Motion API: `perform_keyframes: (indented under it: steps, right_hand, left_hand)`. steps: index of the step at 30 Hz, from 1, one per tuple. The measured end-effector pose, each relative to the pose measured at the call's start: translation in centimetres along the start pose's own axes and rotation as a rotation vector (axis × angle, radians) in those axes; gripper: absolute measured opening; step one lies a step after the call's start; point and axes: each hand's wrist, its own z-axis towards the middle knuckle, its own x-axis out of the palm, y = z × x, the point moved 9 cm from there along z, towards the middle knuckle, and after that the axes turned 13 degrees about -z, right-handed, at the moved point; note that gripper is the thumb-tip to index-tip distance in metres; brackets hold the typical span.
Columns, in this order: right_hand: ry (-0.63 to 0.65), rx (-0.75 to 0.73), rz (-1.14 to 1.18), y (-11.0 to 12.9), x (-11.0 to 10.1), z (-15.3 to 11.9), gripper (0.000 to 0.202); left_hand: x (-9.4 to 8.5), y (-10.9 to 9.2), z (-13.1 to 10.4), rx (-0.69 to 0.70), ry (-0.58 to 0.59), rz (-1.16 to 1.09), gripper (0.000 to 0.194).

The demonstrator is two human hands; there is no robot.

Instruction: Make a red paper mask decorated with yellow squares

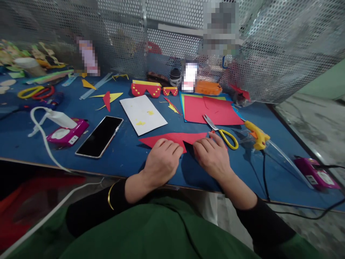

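Observation:
A red paper cutout (176, 136) with pointed ends and a notch in its near edge lies across both hands near the table's front. My left hand (165, 158) is closed over its left half, fingers curled and thumb hidden. On the other side of the notch, my right hand (211, 154) grips the right half, with one finger raised. Scissors with yellow handles (228, 139) lie just beyond my right hand, blades pointing away. Behind the cutout are a white sheet with yellow smears (144, 115) and a stack of coloured paper, red sheet (212, 109) on top.
A phone (99, 136) and a purple power socket (68, 133) lie left. Right stand a yellow glue gun (257, 135) with its cord and another purple socket (316, 172). Red paper glasses (146, 89), paper scraps (107, 100) and an orange case (208, 87) line the back, before perforated metal (172, 43).

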Motion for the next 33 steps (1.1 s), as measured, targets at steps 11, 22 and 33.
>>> perform_keyframes:
  steps: [11, 22, 33]
  right_hand:
    - [-0.212, 0.019, -0.108, 1.1, -5.1, 1.3, 0.008]
    - [0.054, 0.091, -0.117, 4.1, -4.2, -3.3, 0.016]
    - [0.307, 0.181, 0.508, 1.9, -2.6, -3.2, 0.021]
  left_hand:
    - [-3.9, 0.5, 0.3, 0.051, -0.352, 0.197, 0.008]
    - [0.7, -0.3, -0.4, 0.177, -0.070, 0.111, 0.024]
    - [0.9, -0.6, -1.7, 0.234, -0.025, 0.062, 0.021]
